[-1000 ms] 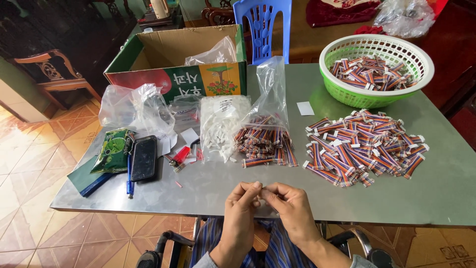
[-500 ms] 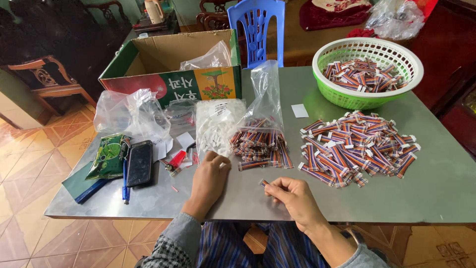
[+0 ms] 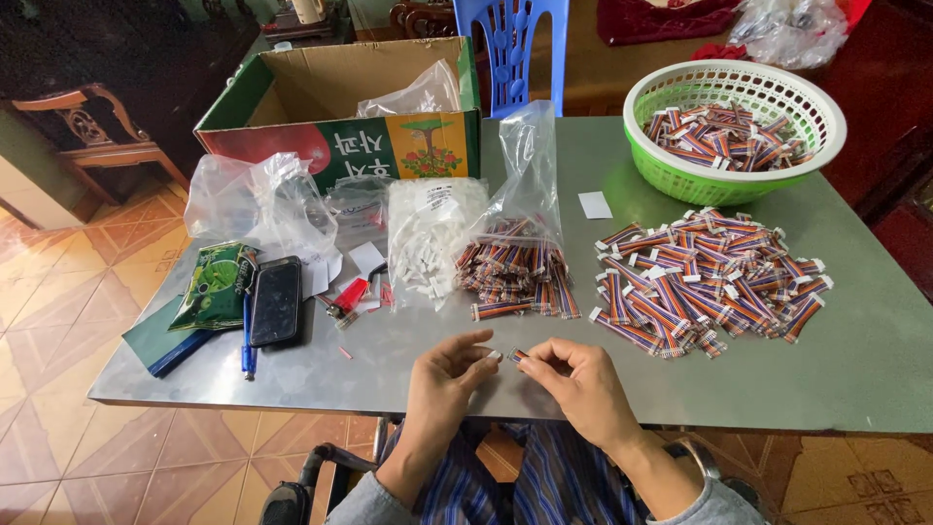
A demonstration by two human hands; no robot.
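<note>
- The left hand (image 3: 442, 379) and the right hand (image 3: 573, 374) met close to the near edge of the grey metal tabletop (image 3: 875, 350), fingertips together.
- The left hand pinched a tiny white connector piece (image 3: 496, 356); the right hand pinched a short striped ribbon cable (image 3: 518, 355), the two parts touching or nearly so.
- Bare tabletop lay open around the hands, widest to the right of them along the near edge and toward the right corner.
- A loose pile of striped cables (image 3: 705, 277) lay on the right, and far right a green plastic basket (image 3: 641, 107) held more of them near the far edge.
- Just beyond the hands, a clear bag of bundled cables (image 3: 515, 267) stood open, with a clear bag of white connectors (image 3: 428, 238) at its left.
- Crumpled clear plastic bags (image 3: 258, 199) sat farther left, before an open cardboard box (image 3: 330, 146) with a red, green and yellow printed front.
- At the near left corner lay a green foil packet (image 3: 209, 287), a black phone (image 3: 276, 299), a blue pen (image 3: 248, 345) and a red lighter (image 3: 350, 294).
- A small white paper slip (image 3: 594, 204) lay between bag and basket.
</note>
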